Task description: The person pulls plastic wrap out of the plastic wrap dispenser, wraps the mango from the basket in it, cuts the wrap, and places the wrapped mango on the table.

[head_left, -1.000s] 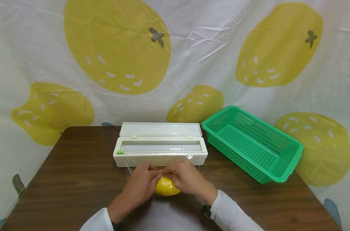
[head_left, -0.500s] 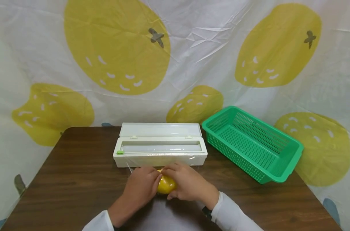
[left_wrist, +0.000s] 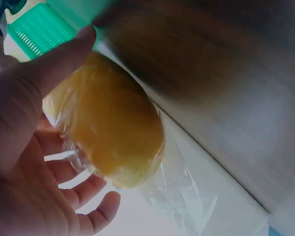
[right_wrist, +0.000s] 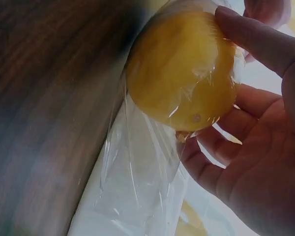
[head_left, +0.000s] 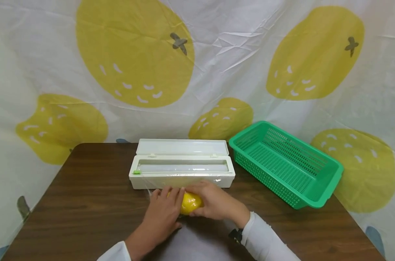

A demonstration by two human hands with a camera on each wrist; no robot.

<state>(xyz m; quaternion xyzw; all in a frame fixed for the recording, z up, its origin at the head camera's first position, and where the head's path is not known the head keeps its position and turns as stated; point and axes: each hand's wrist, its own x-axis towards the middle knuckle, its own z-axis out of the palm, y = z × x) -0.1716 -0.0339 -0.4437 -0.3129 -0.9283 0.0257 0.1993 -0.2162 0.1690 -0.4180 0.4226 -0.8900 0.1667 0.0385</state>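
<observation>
A yellow lemon wrapped in clear cling film sits low over the table, between both hands. My right hand grips its right side, thumb on the near side and fingers curled behind, as the right wrist view shows on the lemon. On the other side, my left hand lays loosely extended fingers against the lemon's left, its thumb standing apart. Loose cling film stretches from the lemon toward the white cling film dispenser, whose lid is up and whose roll shows inside.
A green plastic basket stands at the back right, beside the dispenser. A small green slider sits at the dispenser's left end. Behind the brown wooden table hangs a lemon-print cloth.
Both hands pinched at the film over the lemon's top a second ago. The right hand has moved round the lemon's side; the left fingers have loosened and straightened, and its thumb has come away.
</observation>
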